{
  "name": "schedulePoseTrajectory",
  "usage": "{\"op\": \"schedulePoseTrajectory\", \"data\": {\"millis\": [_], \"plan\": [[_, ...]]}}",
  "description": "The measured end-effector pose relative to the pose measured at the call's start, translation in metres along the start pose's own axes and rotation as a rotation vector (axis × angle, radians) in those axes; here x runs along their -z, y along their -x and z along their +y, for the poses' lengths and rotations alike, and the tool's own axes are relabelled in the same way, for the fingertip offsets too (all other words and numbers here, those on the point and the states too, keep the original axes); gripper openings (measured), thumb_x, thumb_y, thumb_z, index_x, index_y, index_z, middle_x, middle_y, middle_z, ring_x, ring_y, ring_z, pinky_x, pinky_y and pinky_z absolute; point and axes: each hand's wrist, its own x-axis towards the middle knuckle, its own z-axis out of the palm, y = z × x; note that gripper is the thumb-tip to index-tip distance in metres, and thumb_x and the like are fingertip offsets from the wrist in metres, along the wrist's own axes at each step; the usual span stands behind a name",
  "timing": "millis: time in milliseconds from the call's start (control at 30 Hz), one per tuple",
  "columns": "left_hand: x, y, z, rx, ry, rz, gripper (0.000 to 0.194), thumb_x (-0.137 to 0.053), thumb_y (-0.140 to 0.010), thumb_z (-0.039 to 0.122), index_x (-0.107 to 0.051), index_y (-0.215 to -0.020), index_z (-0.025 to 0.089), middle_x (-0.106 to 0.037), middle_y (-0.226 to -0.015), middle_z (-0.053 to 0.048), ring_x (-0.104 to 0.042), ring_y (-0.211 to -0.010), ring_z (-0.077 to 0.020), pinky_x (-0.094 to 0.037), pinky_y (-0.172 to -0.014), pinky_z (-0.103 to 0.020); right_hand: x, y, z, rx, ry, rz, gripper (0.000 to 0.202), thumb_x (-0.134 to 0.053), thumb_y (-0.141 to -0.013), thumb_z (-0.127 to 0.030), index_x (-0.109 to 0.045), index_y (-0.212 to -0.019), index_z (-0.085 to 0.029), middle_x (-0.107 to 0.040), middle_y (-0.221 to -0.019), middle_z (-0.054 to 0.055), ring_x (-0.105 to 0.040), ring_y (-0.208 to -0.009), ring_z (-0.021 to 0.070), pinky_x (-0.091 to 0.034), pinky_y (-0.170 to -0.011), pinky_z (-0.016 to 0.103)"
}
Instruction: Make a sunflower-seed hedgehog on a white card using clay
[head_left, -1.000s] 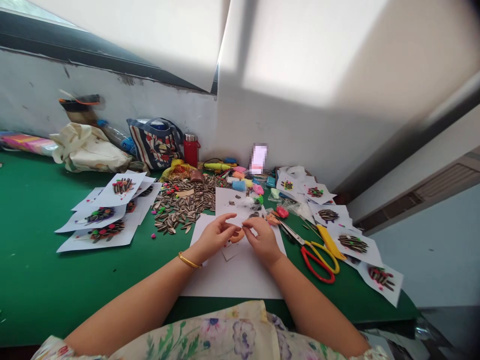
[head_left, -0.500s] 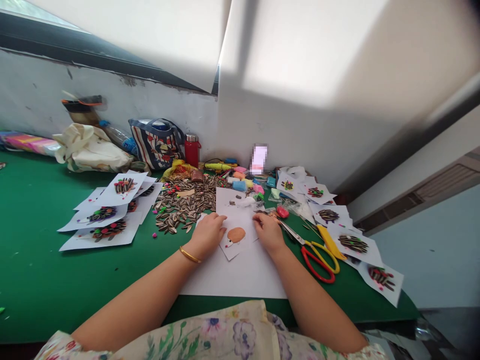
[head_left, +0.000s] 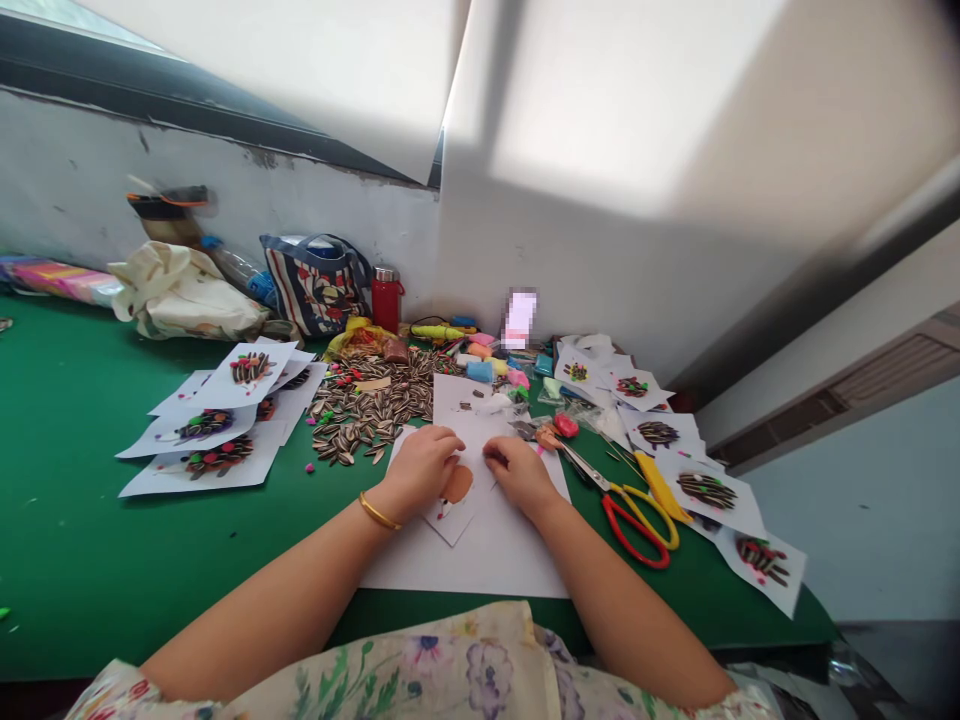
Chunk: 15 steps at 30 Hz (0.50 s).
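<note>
A small white card [head_left: 455, 522] with a flattened brown clay oval [head_left: 457, 485] and a small pointed face lies tilted on white paper [head_left: 495, 570] in front of me. My left hand [head_left: 424, 468], with a gold bangle at the wrist, has its fingers bent over the card's left and upper part, gripping it. To the right, my right hand [head_left: 523, 475] hovers low over the paper with curled fingers drawn together. Whatever its fingertips hold, if anything, is too small to make out. Past the hands stands a sheet [head_left: 450, 392] bearing a few seeds.
Striped sunflower seeds [head_left: 405, 385] are heaped behind my left hand. Scissors [head_left: 622, 505] with red and yellow handles lie at right. Finished seed-hedgehog cards sit in a left pile [head_left: 259, 470] and a right row [head_left: 709, 488]. Clay lumps [head_left: 480, 371], a red flask [head_left: 385, 300] and bags [head_left: 315, 285] stand behind.
The card has shifted left and slightly down with my left hand, which now covers part of the oval. My right hand has moved left, toward the other hand.
</note>
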Motion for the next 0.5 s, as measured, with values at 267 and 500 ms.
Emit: {"op": "schedulePoseTrajectory", "data": {"millis": [267, 500], "plan": [[-0.008, -0.001, -0.006, -0.022, 0.000, -0.095, 0.043, -0.045, -0.085, 0.006, -0.064, -0.122, 0.020, -0.067, -0.123, -0.009, -0.060, -0.115, -0.0230, -0.037, -0.107, -0.044, 0.008, 0.002, -0.004, 0.108, 0.167, -0.003, 0.016, -0.060, -0.090, -0.022, -0.075, -0.095, -0.024, -0.068, -0.099, 0.006, -0.056, -0.098, 0.0208, -0.043, -0.091, 0.034], [-0.005, 0.000, -0.002, 0.008, -0.005, -0.108, 0.042, -0.048, -0.084, 0.011, -0.063, -0.122, 0.018, -0.066, -0.125, -0.011, -0.059, -0.118, -0.0244, -0.035, -0.109, -0.045, 0.017, 0.020, -0.022, 0.200, 0.306, -0.077, 0.030, -0.055, -0.091, -0.017, -0.071, -0.113, -0.030, -0.064, -0.114, 0.006, -0.051, -0.109, 0.0237, -0.038, -0.096, 0.040]]}}
